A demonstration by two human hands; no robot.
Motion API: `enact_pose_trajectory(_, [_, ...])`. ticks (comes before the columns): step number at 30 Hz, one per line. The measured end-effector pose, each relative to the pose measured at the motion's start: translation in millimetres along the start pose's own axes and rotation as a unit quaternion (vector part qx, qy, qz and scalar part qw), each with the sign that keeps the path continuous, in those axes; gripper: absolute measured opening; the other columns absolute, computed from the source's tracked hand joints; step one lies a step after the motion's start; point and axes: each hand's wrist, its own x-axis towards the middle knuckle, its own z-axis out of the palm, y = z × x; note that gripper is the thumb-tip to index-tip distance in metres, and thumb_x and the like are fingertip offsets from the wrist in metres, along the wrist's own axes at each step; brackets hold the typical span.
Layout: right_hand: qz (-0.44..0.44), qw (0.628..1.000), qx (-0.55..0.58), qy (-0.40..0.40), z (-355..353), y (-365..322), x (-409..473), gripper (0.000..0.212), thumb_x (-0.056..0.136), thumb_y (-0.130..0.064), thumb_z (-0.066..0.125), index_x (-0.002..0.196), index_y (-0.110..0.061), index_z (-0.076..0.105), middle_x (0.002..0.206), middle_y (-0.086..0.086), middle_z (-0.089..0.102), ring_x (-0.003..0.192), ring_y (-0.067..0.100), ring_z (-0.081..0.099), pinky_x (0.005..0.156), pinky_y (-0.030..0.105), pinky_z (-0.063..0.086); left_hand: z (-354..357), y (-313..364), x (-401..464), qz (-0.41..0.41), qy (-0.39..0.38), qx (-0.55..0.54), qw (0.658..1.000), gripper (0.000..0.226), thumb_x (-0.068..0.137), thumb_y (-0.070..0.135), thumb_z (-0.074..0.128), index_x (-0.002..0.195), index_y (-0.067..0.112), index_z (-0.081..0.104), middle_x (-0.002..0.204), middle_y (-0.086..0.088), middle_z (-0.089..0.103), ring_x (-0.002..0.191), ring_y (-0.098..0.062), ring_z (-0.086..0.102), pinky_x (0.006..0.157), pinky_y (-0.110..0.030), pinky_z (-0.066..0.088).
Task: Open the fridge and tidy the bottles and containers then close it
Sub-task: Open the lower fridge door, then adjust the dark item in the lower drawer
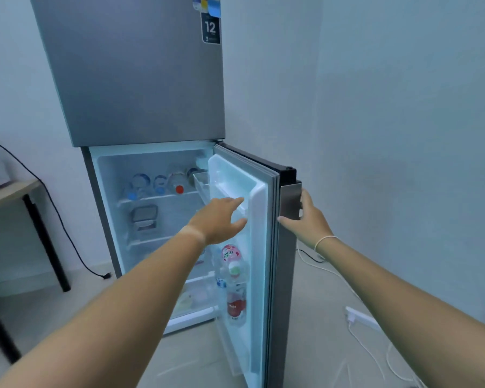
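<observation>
Already the lower door [259, 247] of the tall grey two-door fridge [135, 79] stands open, swung out to the right with its white inner liner facing the person. The right hand [305, 219] grips the door's outer edge, fingers curled around the dark metal handle strip [291, 201], thumb on the near side. The left hand [221, 219] is empty, fingers spread and loosely extended, reaching in front of the clear plastic upper door bin [207, 186]; whether it touches the bin I cannot tell. Bottles sit in two places: a row of clear plastic bottles [157, 183] lying on the top interior shelf, caps toward the person, up and to the left of the left hand; and upright bottles with pink, green and red labels [233, 275] in the lower door rack, directly below that hand. A grey lidded container [144, 218] rests on the middle shelf, left of the hand. The door bottles' long axes run vertical, so a downward reach by the nearer left hand seems the likely next move, while the right steadies the door.
</observation>
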Motion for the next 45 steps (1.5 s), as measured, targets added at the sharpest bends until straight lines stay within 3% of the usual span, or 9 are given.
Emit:
enact_pose_trajectory(4, [0.018,0.999,-0.025,0.039,-11,11,6,0.088,0.085,-0.023,0.065,0.150,-0.028,0.007,0.150,0.008,0.040,0.129,0.031,0.049,0.104,0.042,0.044,22,4,15,0.012,-0.029,0.035,0.999,0.056,0.096,0.039,0.043,0.147,0.018,0.032,0.154,-0.002,0.036,0.142,-0.023,0.030,0.116,-0.041,0.031])
enact_pose_trajectory(9, [0.043,0.996,-0.061,0.057,-22,28,12,0.090,0.087,-0.023,0.062,0.151,-0.026,0.000,0.156,0.007,0.029,0.138,0.029,0.038,0.113,0.041,0.035,36,22,33,0.047,-0.024,0.032,0.998,0.056,0.097,0.036,0.041,0.148,0.013,0.031,0.154,-0.005,0.036,0.142,-0.024,0.030,0.116,-0.035,0.025])
enact_pose_trajectory(14, [0.056,0.993,-0.092,0.052,-24,40,12,0.086,0.089,-0.024,0.060,0.152,-0.022,0.000,0.161,0.001,0.013,0.146,0.023,0.024,0.116,0.037,0.027,47,33,44,0.065,-0.032,-0.002,0.997,0.059,0.098,0.034,0.041,0.150,0.013,0.024,0.159,-0.004,0.025,0.148,-0.019,0.018,0.120,-0.032,0.017])
enact_pose_trajectory(25, [0.053,0.984,-0.170,0.021,-19,44,6,0.079,0.092,-0.032,0.052,0.152,-0.024,0.001,0.162,-0.001,0.005,0.148,0.022,0.019,0.115,0.039,0.028,50,51,50,0.073,-0.051,-0.013,0.996,0.062,0.097,0.027,0.041,0.153,0.018,0.014,0.162,0.003,0.013,0.149,-0.017,0.017,0.119,-0.036,0.025])
enact_pose_trajectory(32, [-0.048,0.968,-0.246,-0.009,-9,19,-6,0.065,0.094,-0.031,0.048,0.150,-0.023,0.016,0.160,-0.003,0.016,0.144,0.020,0.028,0.111,0.037,0.035,44,34,39,0.050,-0.044,0.009,0.998,0.064,0.096,0.033,0.043,0.152,0.019,0.016,0.161,0.001,0.018,0.147,-0.021,0.021,0.117,-0.041,0.030])
enact_pose_trajectory(38, [-0.152,0.939,-0.302,-0.072,25,-21,-8,0.059,0.095,-0.032,0.043,0.150,-0.026,0.019,0.160,-0.004,0.018,0.143,0.017,0.029,0.109,0.036,0.037,27,-19,13,-0.014,-0.023,0.014,1.000,0.062,0.096,0.035,0.043,0.151,0.017,0.021,0.159,-0.001,0.025,0.144,-0.023,0.029,0.116,-0.041,0.031])
enact_pose_trajectory(45, [-0.173,0.924,-0.306,-0.150,103,-55,11,0.058,0.094,-0.033,0.044,0.148,-0.025,0.025,0.157,-0.002,0.024,0.139,0.022,0.035,0.108,0.035,0.037,14,-97,-20,-0.084,-0.016,0.030,0.996,0.061,0.095,0.032,0.046,0.150,0.015,0.025,0.158,-0.004,0.027,0.145,-0.023,0.028,0.118,-0.038,0.028])
